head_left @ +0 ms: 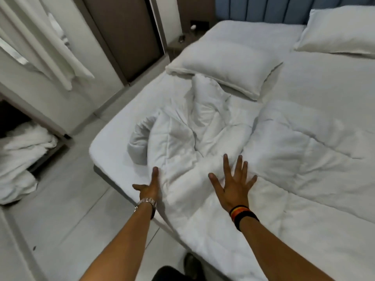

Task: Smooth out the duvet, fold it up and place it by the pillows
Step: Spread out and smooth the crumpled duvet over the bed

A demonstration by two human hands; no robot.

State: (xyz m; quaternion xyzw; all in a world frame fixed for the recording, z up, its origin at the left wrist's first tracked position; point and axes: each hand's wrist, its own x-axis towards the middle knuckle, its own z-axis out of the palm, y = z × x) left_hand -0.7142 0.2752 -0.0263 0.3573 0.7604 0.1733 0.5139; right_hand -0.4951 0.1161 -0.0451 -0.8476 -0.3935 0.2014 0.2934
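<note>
A white quilted duvet [284, 151] lies rumpled over the bed, bunched into folds near the left corner. My left hand [149, 186] lies edge-on against the duvet's bunched left side, fingers straight, holding nothing. My right hand [235, 185] rests flat on the duvet with fingers spread wide. One white pillow [225, 61] lies askew across the upper left of the bed, touching the duvet's top. A second pillow [343, 31] leans by the blue headboard at the far right.
The mattress corner [105, 147] juts toward the tiled floor [71, 199]. A heap of white linen [20, 157] sits at the left under a shelf. A dark nightstand [182, 40] stands beside the headboard [259, 9]. A dark shoe [190, 262] is near the bed's edge.
</note>
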